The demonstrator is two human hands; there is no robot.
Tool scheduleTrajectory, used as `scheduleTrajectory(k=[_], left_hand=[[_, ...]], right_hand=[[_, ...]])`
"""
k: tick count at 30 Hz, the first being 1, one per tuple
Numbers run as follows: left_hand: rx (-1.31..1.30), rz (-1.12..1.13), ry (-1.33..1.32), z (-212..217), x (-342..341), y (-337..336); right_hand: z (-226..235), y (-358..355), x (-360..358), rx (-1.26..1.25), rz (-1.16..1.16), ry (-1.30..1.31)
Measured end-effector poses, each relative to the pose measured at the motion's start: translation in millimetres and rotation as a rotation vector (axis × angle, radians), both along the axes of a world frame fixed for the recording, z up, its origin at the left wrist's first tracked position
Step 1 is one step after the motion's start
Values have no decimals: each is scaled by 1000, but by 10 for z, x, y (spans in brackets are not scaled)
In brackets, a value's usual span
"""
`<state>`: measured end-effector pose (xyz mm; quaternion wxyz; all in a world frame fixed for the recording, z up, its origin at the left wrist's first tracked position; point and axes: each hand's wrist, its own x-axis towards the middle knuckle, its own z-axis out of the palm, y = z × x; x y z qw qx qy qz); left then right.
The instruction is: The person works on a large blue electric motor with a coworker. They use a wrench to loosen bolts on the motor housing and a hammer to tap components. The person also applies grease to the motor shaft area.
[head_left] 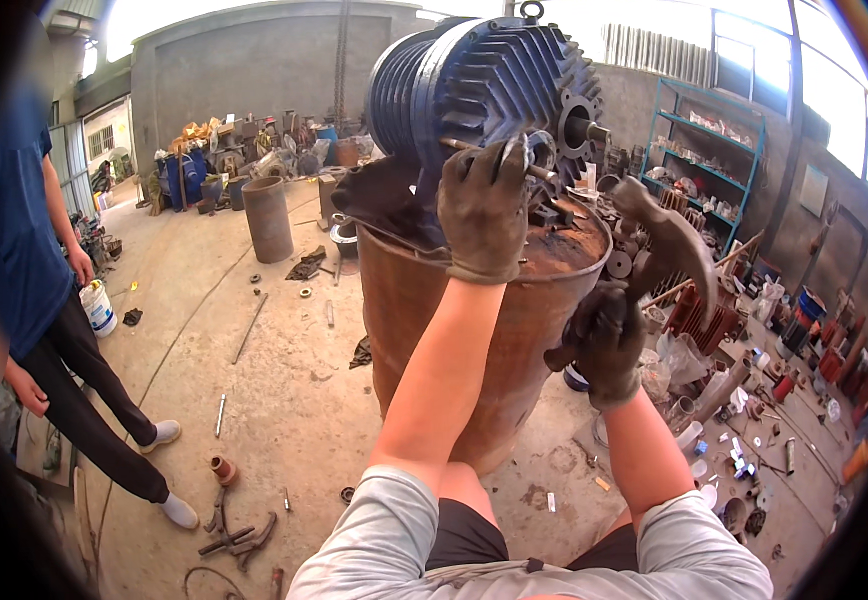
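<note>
A dark blue finned motor-like machine [499, 85] rests on top of a rusty steel drum [424, 310]. Its round end with a stub shaft [594, 131] points to the right. My gloved left hand [482, 215] is closed round a thin metal rod [542, 174], which sticks out on both sides of the fist. Just behind that rod, a metal ring [540, 150] shows beside the machine. My gloved right hand [604, 345] grips a hammer [659, 235] by its handle, to the right of the drum. The hammer's large curved brown head is raised above the fist, apart from the rod.
At the left stands a person [29, 240] in a dark blue shirt. A puller-like tool [237, 530] and a short bar [220, 415] lie on the floor. Behind is a rusty cylinder [269, 220]. Blue shelving [709, 150] and scattered parts fill the right side.
</note>
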<state>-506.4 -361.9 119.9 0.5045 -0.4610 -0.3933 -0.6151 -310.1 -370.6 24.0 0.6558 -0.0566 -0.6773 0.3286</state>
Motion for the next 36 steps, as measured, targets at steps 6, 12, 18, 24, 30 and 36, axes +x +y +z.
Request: scheduleTrajectory(k=[6,12,18,24,30,36], left_hand=[[13,36,17,-23,52,-6],[-112,-48,401,-150,814,-236],[-279,-158,703,64,1398,194],[-508,-64,901,118,1713,903],[-615,0,852,324,1746,1520],[-644,12,859,154,1917,1718]], right_hand=[[-9,-92,246,-341,-53,-216],[-550,-101,1050,-405,-70,20],[-971,319,1499,-451,-130,71],[-1780,816,1997,-527,-330,113],[-1804,1100,2214,-590,-235,86],[-1812,1116,2370,-591,-100,49]])
